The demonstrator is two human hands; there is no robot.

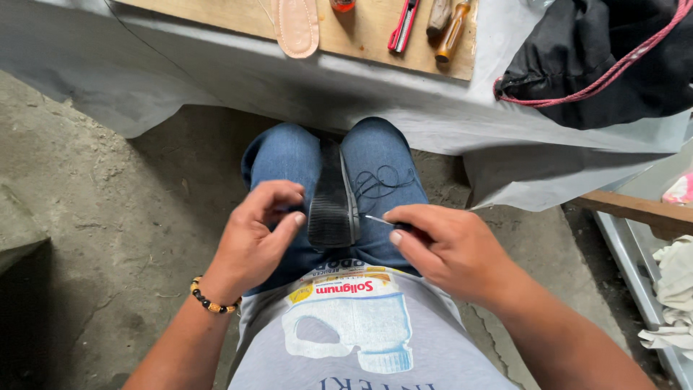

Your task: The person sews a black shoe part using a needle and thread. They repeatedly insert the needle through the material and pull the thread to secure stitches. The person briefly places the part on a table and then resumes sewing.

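Observation:
A black shoe [332,198] stands sole-up, clamped between my knees in blue jeans. My left hand [256,238] rests against the shoe's left side, thumb touching the ribbed sole, fingers curled and holding nothing I can see. My right hand [447,249] pinches a thin metal awl or needle [377,219] whose tip points at the shoe's right edge. Loose black thread [382,180] lies looped on my right thigh beside the shoe. A beaded bracelet [209,300] is on my left wrist.
A wooden board [361,36] on a grey-covered bench ahead holds a pink insole [296,25], a red utility knife [403,25] and wooden-handled tools [451,29]. A black bag [613,58] with pink cord lies at right. Concrete floor is on the left, and white rags [675,289] at far right.

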